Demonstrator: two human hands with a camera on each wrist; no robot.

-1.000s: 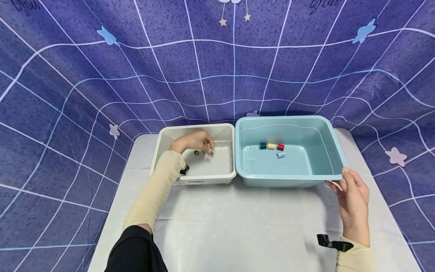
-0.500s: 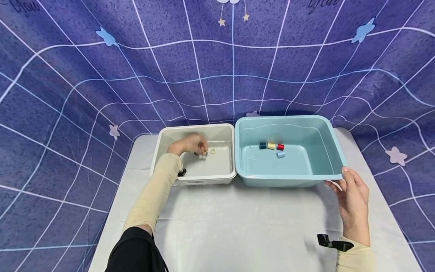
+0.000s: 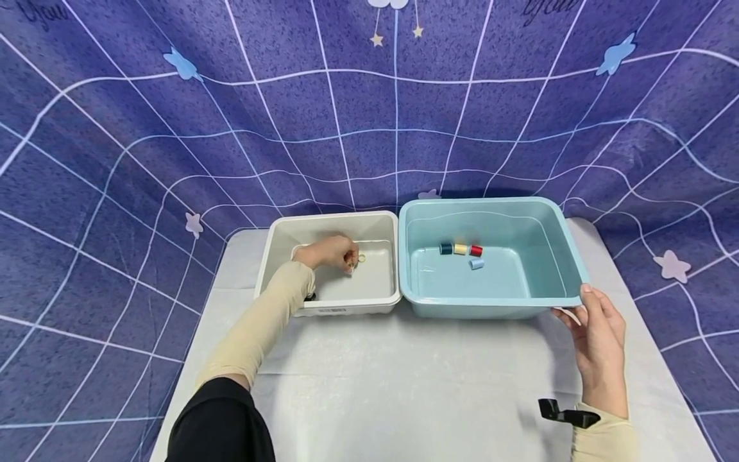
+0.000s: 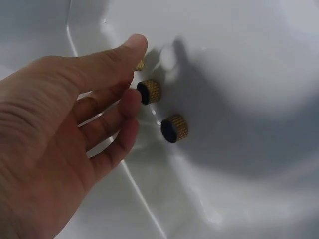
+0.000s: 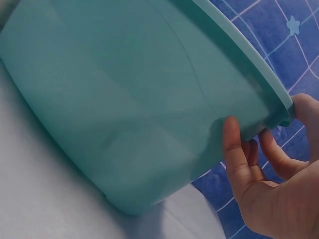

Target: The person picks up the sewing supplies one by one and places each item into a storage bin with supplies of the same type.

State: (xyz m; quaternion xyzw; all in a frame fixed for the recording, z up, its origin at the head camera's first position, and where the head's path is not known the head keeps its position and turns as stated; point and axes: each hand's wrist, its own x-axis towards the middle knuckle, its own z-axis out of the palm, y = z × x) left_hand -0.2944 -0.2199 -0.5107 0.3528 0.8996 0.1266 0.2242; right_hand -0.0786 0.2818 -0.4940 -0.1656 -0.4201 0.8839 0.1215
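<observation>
My left hand [image 3: 333, 251] reaches down into the off-white plastic bin [image 3: 346, 303]. In the left wrist view, its thumb and forefinger pinch a small gold thimble [image 4: 140, 64], mostly hidden by the thumb tip. Two more textured gold thimbles with dark insides, one thimble [image 4: 151, 91] right at the fingertips and another thimble [image 4: 175, 128] slightly farther off, lie in the bin. The head view shows a gold ring shape [image 3: 361, 258] beside the fingers. My right hand [image 3: 603, 340] grips the front right corner of the light-blue bin [image 3: 491, 301], thumb on the rim and fingers beneath.
Inside the light-blue bin lie a dark thread spool [image 3: 446, 249], a yellow spool [image 3: 460, 249] and a red spool [image 3: 476, 250] in a row, with a pale-blue spool [image 3: 476, 264] in front. Both bins stand side by side on a white-covered table [image 3: 421, 378] before a purple curtain [image 3: 369, 102].
My left hand shifts slightly left, then back right and toward the ring shape, staying low in the off-white bin. My right hand keeps its hold on the light-blue bin; the spools stay put.
</observation>
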